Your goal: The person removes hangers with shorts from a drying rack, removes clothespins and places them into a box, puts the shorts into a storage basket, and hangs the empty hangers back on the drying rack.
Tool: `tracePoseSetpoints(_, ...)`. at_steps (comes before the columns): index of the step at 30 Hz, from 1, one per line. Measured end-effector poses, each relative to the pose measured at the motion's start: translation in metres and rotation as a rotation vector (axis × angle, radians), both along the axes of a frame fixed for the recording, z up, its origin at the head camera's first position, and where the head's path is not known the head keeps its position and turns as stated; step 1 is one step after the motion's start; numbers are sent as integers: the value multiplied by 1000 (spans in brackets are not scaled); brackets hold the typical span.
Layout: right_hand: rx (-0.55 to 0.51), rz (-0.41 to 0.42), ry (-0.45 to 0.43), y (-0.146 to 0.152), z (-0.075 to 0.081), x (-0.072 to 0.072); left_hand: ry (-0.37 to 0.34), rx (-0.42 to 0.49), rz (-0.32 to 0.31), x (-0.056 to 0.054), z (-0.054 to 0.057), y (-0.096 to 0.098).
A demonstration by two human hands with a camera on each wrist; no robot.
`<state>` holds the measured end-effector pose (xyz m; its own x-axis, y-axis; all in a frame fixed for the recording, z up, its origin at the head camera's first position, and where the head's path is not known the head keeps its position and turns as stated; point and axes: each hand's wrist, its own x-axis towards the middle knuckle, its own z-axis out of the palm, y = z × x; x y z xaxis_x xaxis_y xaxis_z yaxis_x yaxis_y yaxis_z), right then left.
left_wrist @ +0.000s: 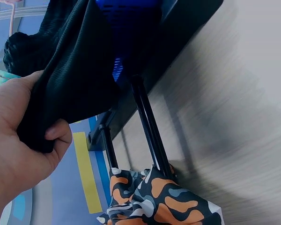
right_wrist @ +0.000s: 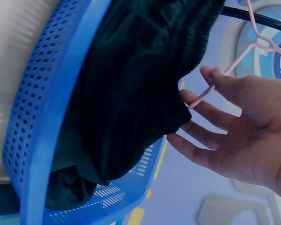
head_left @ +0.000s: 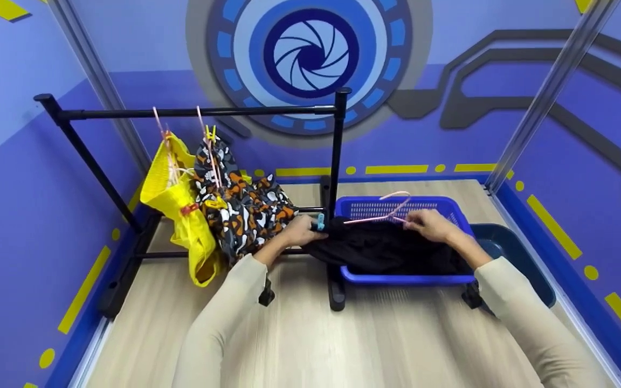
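Observation:
A black garment (head_left: 386, 248) with a gathered, elastic-looking edge lies across the top of a blue basket (head_left: 407, 279). My left hand (head_left: 301, 231) grips its left end, fingers curled round the cloth (left_wrist: 77, 79) in the left wrist view. A light blue clothespin (head_left: 321, 221) sits by that hand's thumb. At the garment's upper edge is a pink hanger (head_left: 364, 220), its hook standing above the cloth. My right hand (head_left: 430, 225) pinches the hanger's right arm; in the right wrist view the hanger's tip (right_wrist: 193, 104) meets the garment's edge.
Left of the basket stands a black clothes rack (head_left: 267, 111). On it hang a yellow garment (head_left: 181, 215) and a camouflage-patterned garment (head_left: 246, 215), both on pink hangers. A dark teal tub (head_left: 526, 258) is partly behind the basket at right. Wood-look tabletop (head_left: 310, 334) lies in front.

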<state>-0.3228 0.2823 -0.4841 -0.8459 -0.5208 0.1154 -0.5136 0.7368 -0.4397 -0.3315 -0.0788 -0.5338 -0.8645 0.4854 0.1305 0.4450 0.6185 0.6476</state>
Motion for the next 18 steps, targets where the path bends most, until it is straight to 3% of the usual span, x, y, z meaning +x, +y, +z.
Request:
tracePoseSetpoints(3,12,-58,55,0,-4,0,11,3,-30,1,3,-3)
tracePoseSetpoints(10,-3,-226,158,5,-8,-5,-13,33,-32,8,17,-17)
tracePoseSetpoints(14,-6,-261,138,7,-7,-5,97,-40,-105,9,17,-22)
tracePoseSetpoints(18,7,-232,112,8,-10,-5,185,-89,-169,11,11,-23)
